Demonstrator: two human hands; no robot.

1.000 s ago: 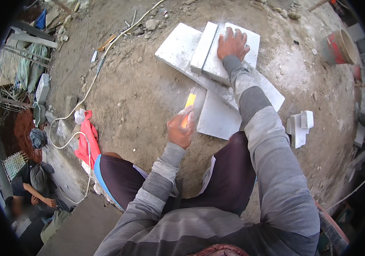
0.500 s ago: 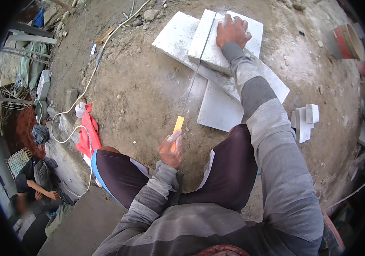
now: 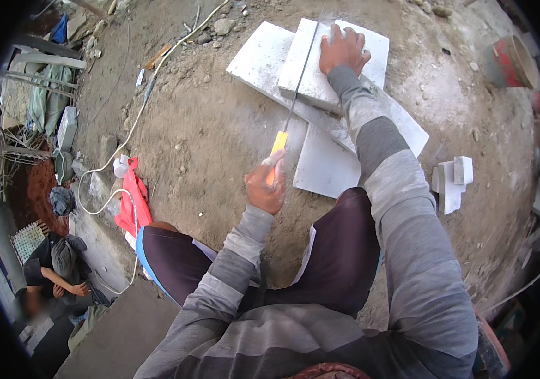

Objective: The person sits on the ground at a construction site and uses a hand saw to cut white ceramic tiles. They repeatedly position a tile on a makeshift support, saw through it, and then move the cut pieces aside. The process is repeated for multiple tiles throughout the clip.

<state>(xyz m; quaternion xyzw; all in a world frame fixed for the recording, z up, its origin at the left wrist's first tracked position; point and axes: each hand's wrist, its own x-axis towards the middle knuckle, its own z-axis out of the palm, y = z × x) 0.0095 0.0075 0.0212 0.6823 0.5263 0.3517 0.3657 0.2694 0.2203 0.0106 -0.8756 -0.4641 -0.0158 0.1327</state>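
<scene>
My left hand (image 3: 265,184) is closed around the yellow handle of a handsaw (image 3: 294,101). Its thin blade, seen almost edge-on, runs across the top of a white lightweight block (image 3: 321,83), and its end sticks out beyond the block's far edge. To the right of the blade, my right hand (image 3: 344,52) presses on the block with fingers spread. That block rests on another long white block (image 3: 258,60) lying at an angle. Nearer to me, a further white block (image 3: 325,163) lies partly beneath the stack, by my right knee.
Small white offcuts (image 3: 451,180) lie on the dirt at right, with a bucket (image 3: 515,62) farther off. A pale cable (image 3: 132,129) winds along the left past a red cloth (image 3: 133,196). Another person (image 3: 55,278) sits at lower left.
My left hand has pushed the handsaw forward, away from my body, so the handle is closer to the block and more blade shows past its far edge. My right hand stays put.
</scene>
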